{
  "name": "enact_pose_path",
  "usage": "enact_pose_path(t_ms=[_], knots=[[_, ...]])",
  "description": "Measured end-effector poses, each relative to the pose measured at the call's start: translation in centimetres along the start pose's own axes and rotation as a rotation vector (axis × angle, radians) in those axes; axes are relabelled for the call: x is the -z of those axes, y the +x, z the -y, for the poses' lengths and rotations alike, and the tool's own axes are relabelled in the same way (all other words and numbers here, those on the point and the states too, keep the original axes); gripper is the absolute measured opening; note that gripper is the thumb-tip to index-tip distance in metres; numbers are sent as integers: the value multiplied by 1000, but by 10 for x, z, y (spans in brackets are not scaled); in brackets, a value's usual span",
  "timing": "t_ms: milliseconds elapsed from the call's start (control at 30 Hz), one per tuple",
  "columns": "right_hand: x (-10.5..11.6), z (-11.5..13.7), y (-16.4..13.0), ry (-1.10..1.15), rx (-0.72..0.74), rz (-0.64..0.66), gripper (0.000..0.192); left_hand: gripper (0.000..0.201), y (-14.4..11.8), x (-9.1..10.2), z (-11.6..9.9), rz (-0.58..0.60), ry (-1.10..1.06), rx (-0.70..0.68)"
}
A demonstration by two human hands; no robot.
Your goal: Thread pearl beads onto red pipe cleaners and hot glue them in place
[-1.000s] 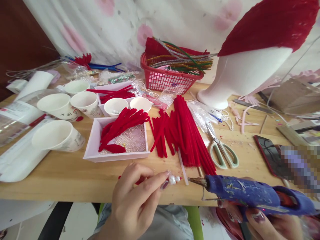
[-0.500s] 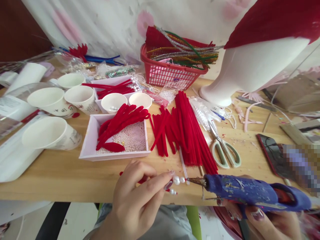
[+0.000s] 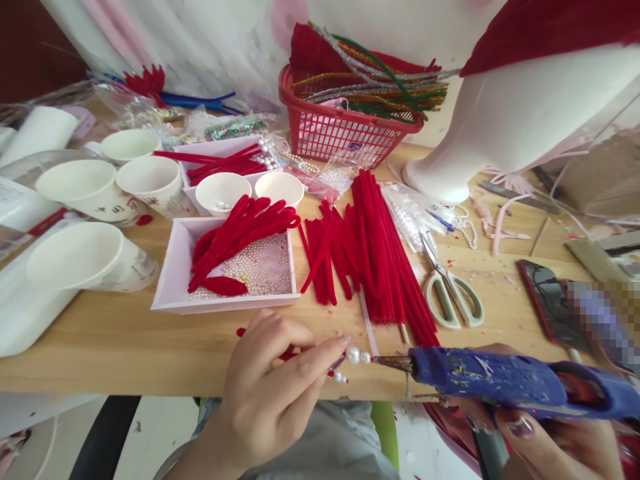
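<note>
My left hand (image 3: 270, 393) pinches a small red piece tipped with white pearl beads (image 3: 354, 357) over the table's near edge. My right hand (image 3: 545, 437) grips a blue hot glue gun (image 3: 505, 383); its metal nozzle (image 3: 395, 362) touches the beads. Behind the hands lies a heap of red pipe cleaners (image 3: 370, 247), and a white tray (image 3: 170, 280) holding pearls and bent red pieces.
Several white paper cups (image 3: 80, 257) stand at the left. Green-handled scissors (image 3: 453, 293) and a phone (image 3: 547, 300) lie at the right. A red basket (image 3: 340, 137) of mixed pipe cleaners and a white mannequin head (image 3: 505, 113) with red covering stand at the back.
The beaded piece has moved right until the beads meet the glue gun's nozzle. The view has tipped slightly downward.
</note>
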State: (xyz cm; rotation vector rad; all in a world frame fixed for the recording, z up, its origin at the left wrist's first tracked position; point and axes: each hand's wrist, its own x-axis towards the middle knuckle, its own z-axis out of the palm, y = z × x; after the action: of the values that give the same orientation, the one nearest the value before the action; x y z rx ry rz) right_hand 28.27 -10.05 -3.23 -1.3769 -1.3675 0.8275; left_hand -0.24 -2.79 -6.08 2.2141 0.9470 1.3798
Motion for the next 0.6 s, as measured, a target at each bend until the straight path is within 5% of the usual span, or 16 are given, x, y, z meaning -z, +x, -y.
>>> enact_pose_path(t_ms=[100,233,600], knots=[[4,0,6,-83,85,103,6,33,-1,-1,-1,12,12,-9],[4,3,11,-130,104,69,13,34,-1,-3,-2,59,-31,14],[-1,-5,9,101,-118,111,5,31,0,-4,10,87,-266,96]])
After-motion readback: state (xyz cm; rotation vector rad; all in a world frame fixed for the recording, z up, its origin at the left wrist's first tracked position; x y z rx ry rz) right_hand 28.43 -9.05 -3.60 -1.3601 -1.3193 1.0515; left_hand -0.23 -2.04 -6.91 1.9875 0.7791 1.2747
